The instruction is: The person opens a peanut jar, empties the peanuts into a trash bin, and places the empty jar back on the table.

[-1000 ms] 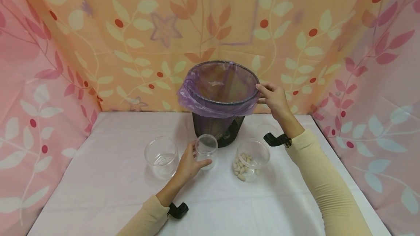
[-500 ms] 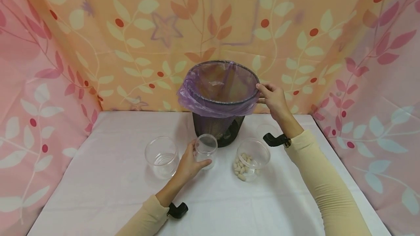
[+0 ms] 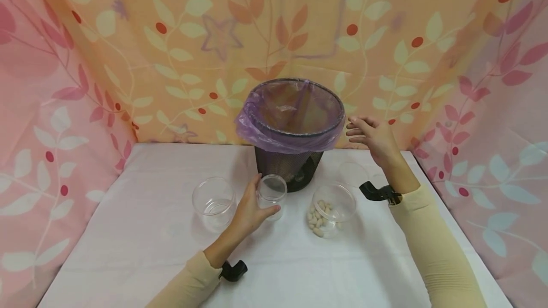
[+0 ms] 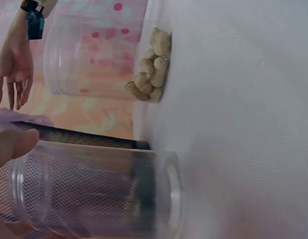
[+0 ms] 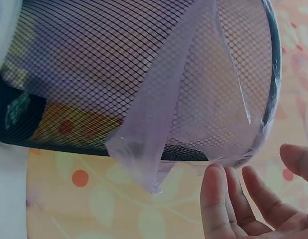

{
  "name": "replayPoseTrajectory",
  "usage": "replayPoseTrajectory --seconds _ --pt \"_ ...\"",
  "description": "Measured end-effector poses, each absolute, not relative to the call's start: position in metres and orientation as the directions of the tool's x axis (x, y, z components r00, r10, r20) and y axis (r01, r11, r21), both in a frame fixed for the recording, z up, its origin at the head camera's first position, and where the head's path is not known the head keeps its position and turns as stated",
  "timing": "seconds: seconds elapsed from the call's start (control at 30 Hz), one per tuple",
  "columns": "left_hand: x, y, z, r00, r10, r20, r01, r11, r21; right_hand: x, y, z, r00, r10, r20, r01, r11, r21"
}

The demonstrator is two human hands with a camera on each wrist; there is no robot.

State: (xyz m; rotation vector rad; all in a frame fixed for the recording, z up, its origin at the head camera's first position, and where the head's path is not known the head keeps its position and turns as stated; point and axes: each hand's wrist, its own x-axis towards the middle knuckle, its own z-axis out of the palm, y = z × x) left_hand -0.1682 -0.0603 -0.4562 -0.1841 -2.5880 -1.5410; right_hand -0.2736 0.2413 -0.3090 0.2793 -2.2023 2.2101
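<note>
Gripping a small clear jar [image 3: 272,198] from its 8 o'clock side, our left hand [image 3: 248,210] has its thumb along one side and its fingers, partly hidden, round the other. That jar appears to stand upright on the white table [image 3: 128,251]. With it as the centre of the dial in the head view, we have a black mesh bin [image 3: 280,167] just beyond at 1 o'clock, a purple bag [image 3: 287,144] lining it and folded over its rim. At 9 o'clock stands a wider clear jar [image 3: 214,208]; at 3 o'clock we see a peanut jar [image 3: 340,210], also wide and clear, with unshelled peanuts [image 3: 317,220] at its bottom. Our right hand [image 3: 378,141] is raised at 2 o'clock, holding nothing, fingers loosely extended, just beside the bin's 3 o'clock rim; we cannot tell whether a fingertip touches the bag. From the peanut jar, a faint clear disc [image 3: 353,173] lies at 1 o'clock. Cream sleeves [image 3: 436,246] cover our forearms. Leaf-patterned curtains [image 3: 171,60] hang around, orange at 12 o'clock, pink at 10 and 2.
</note>
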Motion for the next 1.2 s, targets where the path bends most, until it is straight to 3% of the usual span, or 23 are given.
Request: replayPoseTrajectory --seconds 0.3,0.6,0.9,1.2 --pt "-0.167 -0.058 -0.439 -0.964 0.036 0.263 0.247 0.487 0.838 -0.25 0.244 -0.318 -0.959 -0.174 0.222 -0.235 0.059 -0.97" --pt "-0.166 -0.048 -0.425 -0.868 0.085 0.489 0.479 0.399 0.782 -0.223 0.249 -0.336 -0.928 -0.228 0.296 -0.337 0.166 -0.927" --pt "-0.159 -0.029 -0.417 -0.803 0.247 0.542 0.596 0.292 0.748 -0.196 0.267 -0.359 -0.893 -0.282 0.352 -0.418 0.223 -0.881" --pt "-0.151 -0.008 -0.426 -0.77 0.363 0.525 0.616 0.207 0.76 -0.18 0.278 -0.384 -0.88 -0.334 0.337 -0.422 0.227 -0.878"
